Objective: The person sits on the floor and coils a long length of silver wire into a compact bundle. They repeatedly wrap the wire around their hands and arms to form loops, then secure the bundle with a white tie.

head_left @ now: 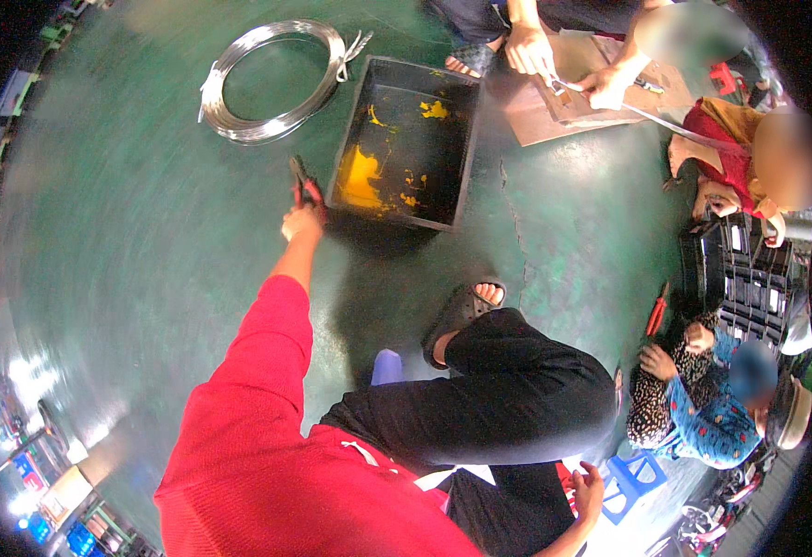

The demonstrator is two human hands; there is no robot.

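My left hand (302,223) is stretched forward and closed around the red handles of a pair of pliers (300,176). The dark jaws point away from me, just above the green floor. Right beside them stands a black rectangular tray (404,221) with yellow stains inside. Beyond the pliers lies a coil of silvery wire (222,113), tied at its right side. Low on the right, my right hand (589,494) hangs by my thigh with loosely bent fingers, near a red and white thing that is mostly hidden.
At the top right a person works with both hands over cardboard (536,121), holding a long thin strip. Two more people sit along the right, near stacked black crates (749,274). Red-handled pliers (657,311) lie on the floor. A blue stool (631,485) stands beside my right hand.
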